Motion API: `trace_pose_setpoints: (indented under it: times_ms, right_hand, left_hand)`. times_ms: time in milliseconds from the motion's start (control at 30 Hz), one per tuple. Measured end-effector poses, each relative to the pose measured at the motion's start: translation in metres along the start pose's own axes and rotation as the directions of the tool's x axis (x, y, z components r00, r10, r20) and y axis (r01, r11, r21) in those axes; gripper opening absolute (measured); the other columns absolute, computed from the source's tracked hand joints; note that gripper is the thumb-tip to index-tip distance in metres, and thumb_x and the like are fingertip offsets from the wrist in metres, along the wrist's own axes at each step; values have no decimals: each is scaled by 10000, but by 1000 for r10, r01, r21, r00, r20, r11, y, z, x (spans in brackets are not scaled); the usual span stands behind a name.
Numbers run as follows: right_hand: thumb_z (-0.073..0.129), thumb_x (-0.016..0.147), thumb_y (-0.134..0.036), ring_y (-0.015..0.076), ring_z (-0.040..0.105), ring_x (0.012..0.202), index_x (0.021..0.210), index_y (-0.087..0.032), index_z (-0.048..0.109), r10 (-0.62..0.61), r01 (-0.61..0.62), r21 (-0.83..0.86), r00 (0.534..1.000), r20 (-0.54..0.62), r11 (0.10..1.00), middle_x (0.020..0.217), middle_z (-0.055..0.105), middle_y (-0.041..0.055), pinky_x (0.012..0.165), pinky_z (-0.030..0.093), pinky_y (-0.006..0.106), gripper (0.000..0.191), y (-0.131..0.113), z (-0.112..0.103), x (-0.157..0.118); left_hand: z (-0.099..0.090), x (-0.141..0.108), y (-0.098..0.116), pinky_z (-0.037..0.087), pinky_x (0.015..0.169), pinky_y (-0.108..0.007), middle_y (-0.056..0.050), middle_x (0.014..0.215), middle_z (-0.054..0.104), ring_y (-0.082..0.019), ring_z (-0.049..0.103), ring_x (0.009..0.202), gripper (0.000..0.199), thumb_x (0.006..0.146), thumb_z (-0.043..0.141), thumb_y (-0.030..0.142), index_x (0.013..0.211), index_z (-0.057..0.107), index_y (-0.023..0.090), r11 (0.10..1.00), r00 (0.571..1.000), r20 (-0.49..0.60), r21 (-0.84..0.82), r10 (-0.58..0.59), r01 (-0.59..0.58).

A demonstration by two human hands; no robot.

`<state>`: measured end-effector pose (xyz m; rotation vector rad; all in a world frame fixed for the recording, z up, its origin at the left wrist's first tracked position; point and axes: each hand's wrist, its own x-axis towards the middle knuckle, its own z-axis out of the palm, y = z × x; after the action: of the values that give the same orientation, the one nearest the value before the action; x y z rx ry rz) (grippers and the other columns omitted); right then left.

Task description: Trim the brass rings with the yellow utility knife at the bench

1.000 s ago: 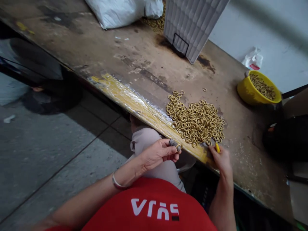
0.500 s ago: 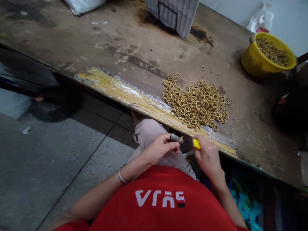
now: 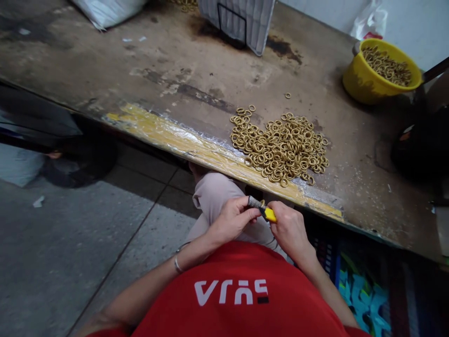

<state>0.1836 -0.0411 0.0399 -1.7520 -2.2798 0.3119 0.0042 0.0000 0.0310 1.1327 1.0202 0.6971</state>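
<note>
Over my lap, just off the table's front edge, my left hand [image 3: 233, 217] pinches a brass ring [image 3: 263, 203]; a grey covering wraps its index finger. My right hand [image 3: 289, 229] is closed around a yellow-handled tool [image 3: 270, 215], whose dark end meets the ring at the left fingertips. The tool's tip is too small to make out. A heap of brass rings [image 3: 280, 147] lies on the table near its taped front edge, and one loose ring [image 3: 287, 95] rests behind the heap.
A yellow bucket [image 3: 365, 79] full of rings stands at the table's back right. Farther back are a grey ribbed panel [image 3: 236, 23] with a black wire frame and a white sack [image 3: 112, 11]. Below the table at right, a blue crate [image 3: 324, 255] sits near turquoise pieces [image 3: 358, 290].
My right hand has moved left, bringing the yellow-handled tool from beside my left hand to the ring. The view has shifted slightly.
</note>
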Motion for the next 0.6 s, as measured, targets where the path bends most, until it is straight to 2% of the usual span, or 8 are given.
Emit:
trace_pose_setpoints:
  times_ms: [67,133,233,267,333,433,533,600]
  right_hand:
    - [488,967,-174,178,639,679,883,-206,626,-1,0,-32,1000,-18,999,781,701,50,617,360,280,164,2,2,0]
    - [482,963,-159,177,640,683,911,-193,642,94,-96,-97,995,-29,991,785,703,63,616,357,277,172,13,3,1]
    - [484,900,-81,178,600,603,921,-171,660,374,-383,-234,924,-85,894,724,690,68,573,317,284,198,42,1,2]
    - [489,912,-102,185,605,620,940,-167,664,410,-427,-233,904,-120,874,742,696,72,581,322,284,190,51,0,2]
    - [483,953,-155,202,635,716,968,-168,665,358,-388,-149,914,-193,910,825,709,85,632,367,284,184,65,0,5]
    - [486,997,-244,209,635,806,963,-183,662,248,-269,-59,939,-239,961,900,695,83,693,400,284,189,66,6,16]
    - [536,991,-289,206,612,792,932,-188,656,274,-300,-99,937,-218,949,905,675,79,673,381,287,168,57,13,31]
    - [563,967,-246,200,600,781,911,-186,652,311,-334,-132,936,-164,933,916,671,81,656,363,287,121,55,16,39]
  left_hand:
    - [1,-6,9,385,554,-222,11,584,578,-122,500,581,205,803,649,253,621,613,164,995,999,-5,93,45,-44]
    - [2,-15,19,388,577,-222,18,611,566,-123,496,610,202,818,631,220,627,597,165,983,994,45,152,100,-106]
    - [2,-25,26,450,696,-243,-6,757,638,-141,576,725,152,850,606,183,701,625,161,964,946,271,149,175,-221]
    - [2,-25,24,451,699,-247,-11,774,639,-144,584,735,162,870,599,196,714,627,160,956,928,324,162,181,-244]
    - [1,-20,13,415,646,-251,-4,722,602,-145,551,695,206,890,596,238,696,590,166,927,944,291,288,154,-240]
    - [1,-6,-10,375,619,-268,2,691,578,-155,521,658,233,911,577,282,705,535,182,835,957,261,494,124,-243]
    - [2,3,-27,353,608,-279,3,697,592,-172,538,646,200,917,584,294,757,512,199,746,969,235,631,78,-213]
    - [3,4,-32,352,606,-280,-2,718,621,-185,571,655,174,907,617,310,810,518,205,713,972,230,676,38,-188]
